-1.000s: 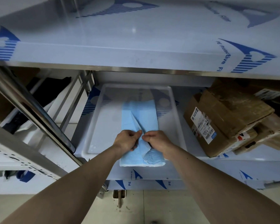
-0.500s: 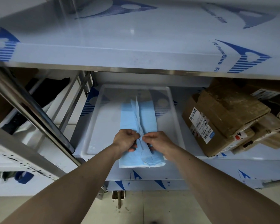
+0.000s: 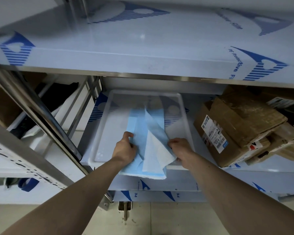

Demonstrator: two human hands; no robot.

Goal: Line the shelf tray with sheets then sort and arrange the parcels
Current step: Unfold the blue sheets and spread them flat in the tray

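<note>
A pale blue sheet [image 3: 139,126], partly unfolded with a white flap turned up along its middle, lies in the translucent white tray [image 3: 102,133] at frame centre, its near edge overhanging the rim; left hand [image 3: 125,149] fingers pinch its left fold; right hand [image 3: 181,150] fingers grip the white flap; brown cardboard parcels [image 3: 241,122] are stacked at right on the shelf.

Steel shelving [image 3: 143,53] under blue-printed protective film, pale tiled floor [image 3: 159,221], dim light

A slanted metal rail [image 3: 41,116] crosses before black fabric [image 3: 58,94] at left.
</note>
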